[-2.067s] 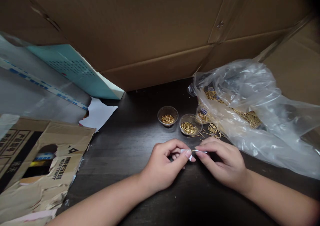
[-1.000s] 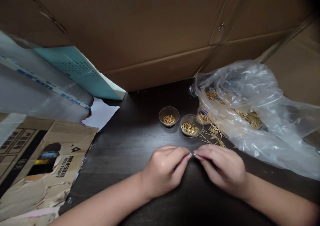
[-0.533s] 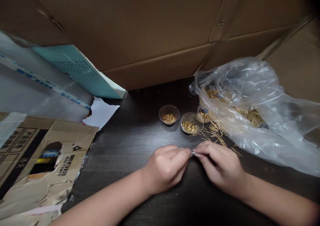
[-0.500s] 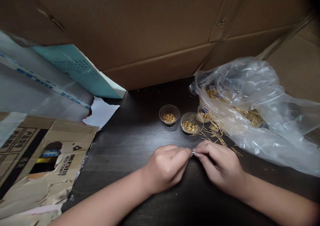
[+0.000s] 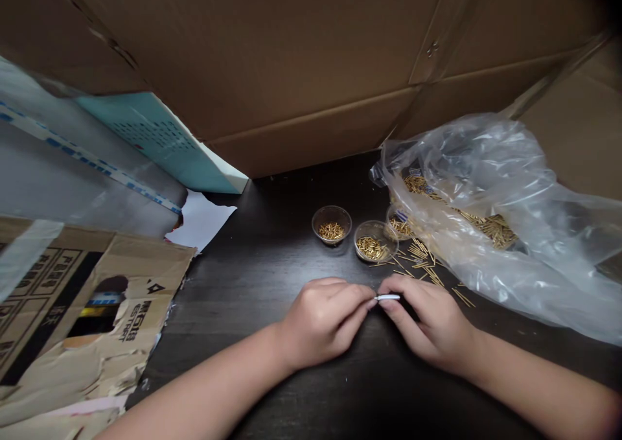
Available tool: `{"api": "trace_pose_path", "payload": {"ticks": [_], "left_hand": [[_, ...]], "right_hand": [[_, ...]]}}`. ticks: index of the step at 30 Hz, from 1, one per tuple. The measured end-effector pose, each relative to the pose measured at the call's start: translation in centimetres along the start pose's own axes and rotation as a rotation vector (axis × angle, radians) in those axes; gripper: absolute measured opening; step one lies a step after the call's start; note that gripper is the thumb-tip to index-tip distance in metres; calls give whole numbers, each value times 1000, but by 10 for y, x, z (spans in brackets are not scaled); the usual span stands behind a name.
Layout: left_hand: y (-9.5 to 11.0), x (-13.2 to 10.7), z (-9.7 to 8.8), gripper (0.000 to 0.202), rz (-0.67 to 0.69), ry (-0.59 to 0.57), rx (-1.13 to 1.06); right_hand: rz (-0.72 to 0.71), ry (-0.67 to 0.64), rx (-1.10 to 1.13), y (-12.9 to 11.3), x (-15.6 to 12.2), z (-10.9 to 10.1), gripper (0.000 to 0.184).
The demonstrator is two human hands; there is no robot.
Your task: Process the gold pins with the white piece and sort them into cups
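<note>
My right hand [image 5: 432,326] pinches a small, thin white piece [image 5: 389,297] between thumb and forefinger; its exact kind is too small to tell. The fingertips of my left hand [image 5: 325,317] are pressed together at the left end of that piece, and what they grip is hidden. Just beyond the hands stand two small clear cups, a left cup [image 5: 331,209] and a middle cup [image 5: 390,236], both with short brass-coloured pins inside. Longer brass-coloured pins [image 5: 422,252] lie loose on the table behind my right hand.
A third cup [image 5: 394,218] sits partly under a clear plastic bag [image 5: 525,168] holding many brass-coloured pins. Cardboard walls [image 5: 291,51] enclose the dark table [image 5: 253,245] at the back. At left are a torn cardboard box [image 5: 160,258], a light-blue box [image 5: 160,142] and white paper [image 5: 207,220].
The white piece now shows between my right thumb and forefinger, where only a small tip showed before. My left fingers have shifted slightly. The whole view has moved a little.
</note>
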State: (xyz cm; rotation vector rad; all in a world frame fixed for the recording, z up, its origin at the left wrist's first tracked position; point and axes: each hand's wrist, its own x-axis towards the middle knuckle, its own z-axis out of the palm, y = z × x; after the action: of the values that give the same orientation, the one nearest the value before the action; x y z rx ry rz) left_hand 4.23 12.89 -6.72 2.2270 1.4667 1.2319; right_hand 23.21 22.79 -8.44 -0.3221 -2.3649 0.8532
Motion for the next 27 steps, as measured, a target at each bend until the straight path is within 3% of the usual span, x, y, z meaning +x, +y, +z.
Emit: {"api": "trace_pose_path", "payload": {"ticks": [6,22,27], "left_hand": [[-2,2,-1,4,-12,45,-75],[2,1,4,6,-32,99,-61],[1,-1,-5,41,10,114,-49]], "right_hand": [[-27,-80,51,1,2,-4,14],[-29,-10,88,-3,6,-2,17],[-42,47,114,-3,6,-5,15]]}}
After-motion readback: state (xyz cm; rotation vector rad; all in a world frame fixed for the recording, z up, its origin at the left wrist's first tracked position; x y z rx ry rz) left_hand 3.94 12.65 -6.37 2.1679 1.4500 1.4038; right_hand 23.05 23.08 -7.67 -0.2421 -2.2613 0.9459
